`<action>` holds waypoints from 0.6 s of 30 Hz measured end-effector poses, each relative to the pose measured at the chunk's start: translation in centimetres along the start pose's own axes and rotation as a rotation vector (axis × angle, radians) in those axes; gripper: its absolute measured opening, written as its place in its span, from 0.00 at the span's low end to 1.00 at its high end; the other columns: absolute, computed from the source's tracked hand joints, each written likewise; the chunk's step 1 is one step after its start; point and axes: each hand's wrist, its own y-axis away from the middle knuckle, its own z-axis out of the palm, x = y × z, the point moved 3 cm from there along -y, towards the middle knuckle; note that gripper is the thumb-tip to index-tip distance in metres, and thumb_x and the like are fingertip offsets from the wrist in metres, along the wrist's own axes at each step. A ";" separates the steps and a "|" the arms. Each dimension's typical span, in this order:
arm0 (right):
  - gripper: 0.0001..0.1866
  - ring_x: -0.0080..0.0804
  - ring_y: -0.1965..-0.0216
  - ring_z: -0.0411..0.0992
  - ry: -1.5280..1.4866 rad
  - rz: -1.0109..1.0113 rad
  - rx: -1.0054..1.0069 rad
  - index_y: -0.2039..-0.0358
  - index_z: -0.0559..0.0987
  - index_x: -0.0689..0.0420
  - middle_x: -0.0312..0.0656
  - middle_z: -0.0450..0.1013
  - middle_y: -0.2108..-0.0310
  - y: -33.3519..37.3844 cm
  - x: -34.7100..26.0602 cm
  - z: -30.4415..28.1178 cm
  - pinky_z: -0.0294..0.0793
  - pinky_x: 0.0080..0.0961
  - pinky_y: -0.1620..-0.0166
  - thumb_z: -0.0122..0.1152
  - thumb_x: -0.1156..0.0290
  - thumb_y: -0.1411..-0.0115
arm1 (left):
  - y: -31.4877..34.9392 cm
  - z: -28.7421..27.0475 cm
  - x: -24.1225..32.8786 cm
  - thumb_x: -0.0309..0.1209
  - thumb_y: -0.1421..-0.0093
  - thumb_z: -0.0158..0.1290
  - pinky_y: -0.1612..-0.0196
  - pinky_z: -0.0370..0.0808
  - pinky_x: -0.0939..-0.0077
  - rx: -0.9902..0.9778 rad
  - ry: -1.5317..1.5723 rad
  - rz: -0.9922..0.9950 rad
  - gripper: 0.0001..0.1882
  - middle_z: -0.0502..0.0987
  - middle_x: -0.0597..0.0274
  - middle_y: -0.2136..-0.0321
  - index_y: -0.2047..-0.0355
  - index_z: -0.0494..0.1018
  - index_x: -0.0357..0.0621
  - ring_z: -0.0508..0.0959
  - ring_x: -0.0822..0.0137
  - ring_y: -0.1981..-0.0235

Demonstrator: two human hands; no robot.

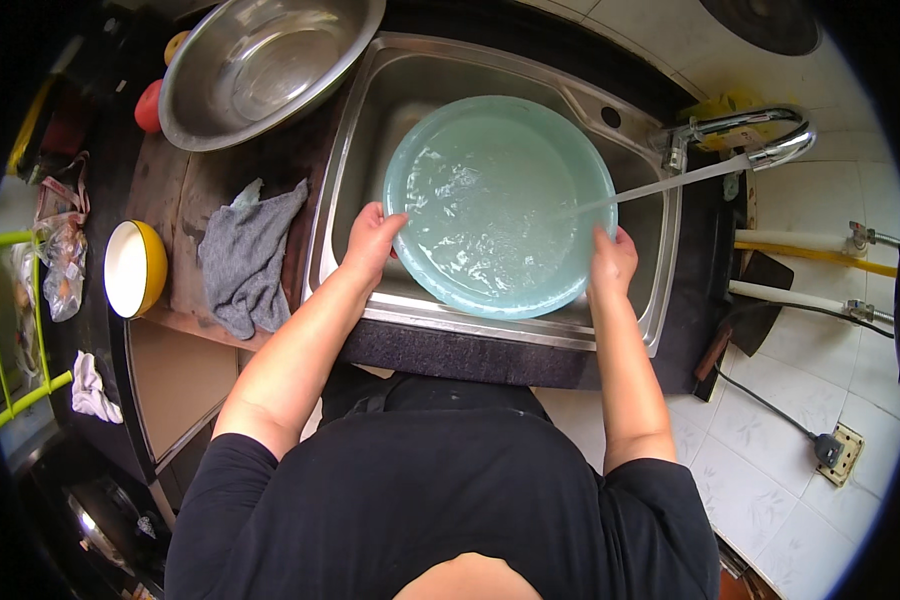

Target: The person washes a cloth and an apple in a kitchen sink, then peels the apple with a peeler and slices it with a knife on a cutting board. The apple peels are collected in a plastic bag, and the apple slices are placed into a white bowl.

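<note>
A large pale green basin (438, 288) sits within the metal sink (358, 130), with rippling water in it. My left hand (374, 240) grips the basin's left rim, thumb over the edge and fingers hidden outside. On the opposite side my right hand (612, 262) is closed around the right rim in the same way. From the chrome faucet (785, 145) at the right, a stream of water (670, 184) runs slantwise into the basin.
Left of the sink, a grey cloth (252, 255) lies on a wooden board (170, 215). Beyond it stands a big steel bowl (270, 75), beside a red round fruit or vegetable (148, 107). A yellow bowl (138, 268) is farther left. Pipes (800, 240) and a plugged-in cord (770, 400) line the right wall.
</note>
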 end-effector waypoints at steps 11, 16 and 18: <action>0.12 0.37 0.71 0.72 -0.075 0.353 -0.173 0.67 0.72 0.72 0.49 0.72 0.70 -1.0 3.1 -1.5 0.71 0.29 0.67 0.50 0.78 0.51 | 1.5 0.9 3.0 0.32 0.46 0.52 0.84 0.60 0.86 -0.023 0.364 0.038 0.10 0.69 0.67 0.83 0.75 0.64 0.42 0.65 0.78 0.87; 0.14 0.33 0.71 0.71 0.152 0.522 -0.482 0.61 0.71 0.67 0.46 0.72 0.69 1.7 4.6 0.7 0.71 0.27 0.71 0.50 0.73 0.47 | 3.8 3.1 11.8 0.30 0.50 0.56 0.86 0.59 0.87 -0.043 -0.007 0.172 0.11 0.67 0.69 0.84 0.75 0.64 0.41 0.64 0.81 0.88; 0.15 0.29 0.71 0.71 0.306 0.552 -0.649 0.57 0.69 0.61 0.42 0.71 0.68 2.8 5.3 2.2 0.70 0.23 0.74 0.50 0.70 0.45 | 5.3 5.4 15.1 0.30 0.50 0.56 0.85 0.59 0.89 -0.086 -0.098 0.269 0.10 0.68 0.71 0.84 0.75 0.65 0.42 0.63 0.83 0.87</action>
